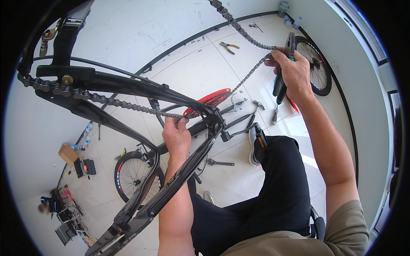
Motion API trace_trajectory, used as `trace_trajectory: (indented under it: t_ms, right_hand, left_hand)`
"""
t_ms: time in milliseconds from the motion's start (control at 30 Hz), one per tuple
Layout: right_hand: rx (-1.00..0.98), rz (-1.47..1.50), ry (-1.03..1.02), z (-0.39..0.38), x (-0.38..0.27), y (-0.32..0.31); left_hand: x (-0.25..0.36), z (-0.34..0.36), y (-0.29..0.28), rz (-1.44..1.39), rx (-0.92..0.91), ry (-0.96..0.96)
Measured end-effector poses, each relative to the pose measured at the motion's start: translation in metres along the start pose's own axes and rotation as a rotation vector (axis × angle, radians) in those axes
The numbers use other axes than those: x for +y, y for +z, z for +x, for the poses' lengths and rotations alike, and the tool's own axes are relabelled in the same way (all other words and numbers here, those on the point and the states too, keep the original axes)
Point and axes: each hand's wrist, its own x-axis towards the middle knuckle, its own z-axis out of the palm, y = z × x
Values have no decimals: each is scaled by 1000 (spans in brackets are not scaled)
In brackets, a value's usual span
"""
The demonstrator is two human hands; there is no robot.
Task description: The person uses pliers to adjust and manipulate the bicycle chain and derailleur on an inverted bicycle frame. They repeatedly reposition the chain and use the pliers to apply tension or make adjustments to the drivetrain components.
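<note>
A black bicycle frame (124, 87) slants across the left and middle of the head view. Its dark metal chain (126, 106) runs from the rear end of the frame toward the red chainring (218, 97). Beside that ring, my left hand (177, 135) pinches the chain between thumb and fingers. My right hand (295, 73), up at the right, is closed around green-and-black handled pliers (291, 42) with the jaws upward. Its thumb and fingertips also meet two chain stretches, one coming from above and one from the chainring. Whether these stretches are joined there is hidden by the fingers.
A detached wheel (315, 64) leans by the right wall. On the floor lie yellow-handled pliers (229, 47), a hammer (259, 105), a screwdriver (274, 116) and an adjustable wrench (221, 163). Another wheel (130, 173) stands below the frame. A cardboard box (67, 153) and a person (50, 205) are far left.
</note>
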Motion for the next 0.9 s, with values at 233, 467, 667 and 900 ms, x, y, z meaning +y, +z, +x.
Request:
trace_trajectory:
  t_ms: [233,467,667,900]
  right_hand:
    - [6,-11,23,-4,2,3]
    - [-34,-16,27,-10,8,2]
    - [24,55,31,-6,4,3]
    - [26,54,24,-5,-2,1]
  left_hand:
    - [6,-3,0,-54,49,-43]
    - [8,-5,1,-132,102,-100]
    - [9,-2,0,-85,50,-109]
    - [14,-4,1,-90,47,-134]
